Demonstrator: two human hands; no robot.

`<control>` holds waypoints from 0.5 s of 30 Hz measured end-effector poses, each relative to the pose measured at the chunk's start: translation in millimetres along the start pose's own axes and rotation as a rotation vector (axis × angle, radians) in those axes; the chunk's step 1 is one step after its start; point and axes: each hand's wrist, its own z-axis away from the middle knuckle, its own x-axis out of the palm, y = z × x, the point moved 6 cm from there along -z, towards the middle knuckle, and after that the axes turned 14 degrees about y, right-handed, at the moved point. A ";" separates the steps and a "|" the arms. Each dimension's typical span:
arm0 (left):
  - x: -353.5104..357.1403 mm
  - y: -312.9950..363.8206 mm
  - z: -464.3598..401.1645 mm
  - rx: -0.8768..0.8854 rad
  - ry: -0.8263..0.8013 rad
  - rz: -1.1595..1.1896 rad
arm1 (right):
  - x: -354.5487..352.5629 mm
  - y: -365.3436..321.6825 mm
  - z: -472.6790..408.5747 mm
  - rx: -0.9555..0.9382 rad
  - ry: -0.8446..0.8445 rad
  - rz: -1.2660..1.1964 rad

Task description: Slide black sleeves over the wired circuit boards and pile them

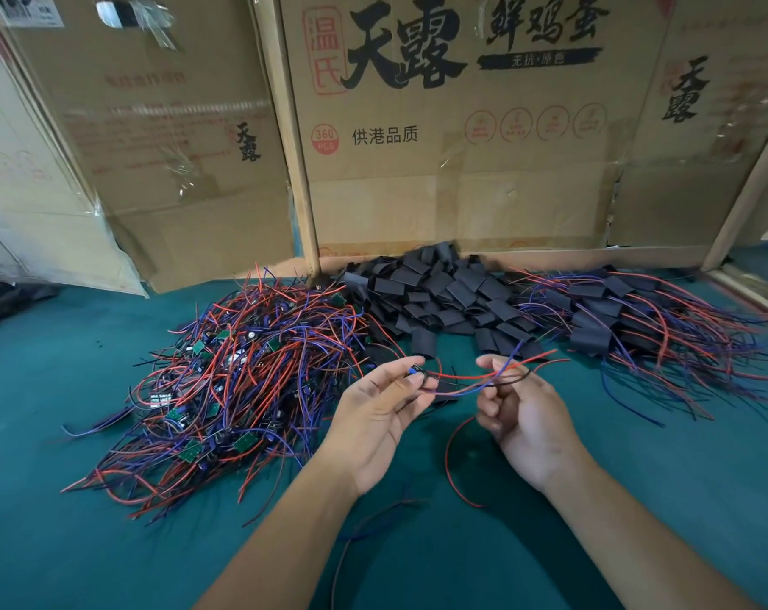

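My left hand (373, 416) pinches a small wired circuit board (413, 371) between thumb and fingertips, above the green table. Its red, blue and black wires (466, 383) run rightward to my right hand (523, 416), whose curled fingers hold them. A tangled heap of bare wired boards (241, 376) lies to the left. Loose black sleeves (444, 292) are heaped at the back centre. Sleeved boards with trailing wires (637, 323) are piled at the right.
Cardboard boxes (461, 147) stand as a wall along the back of the green table (65, 521). One loose red wire (450, 455) curls on the cloth under my right hand. A wooden strip (747, 284) lies at the far right.
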 end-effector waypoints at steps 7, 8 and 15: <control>1.6 -4.9 -0.8 0.032 0.009 -0.168 | 12.3 -4.5 5.7 -0.009 -0.281 0.093; 1.3 -4.5 -0.4 0.082 0.009 -0.263 | 13.5 -3.3 7.4 -0.008 -0.306 0.113; 3.5 -6.5 1.0 0.259 -0.027 -0.686 | 15.0 -1.3 8.9 0.004 -0.331 0.120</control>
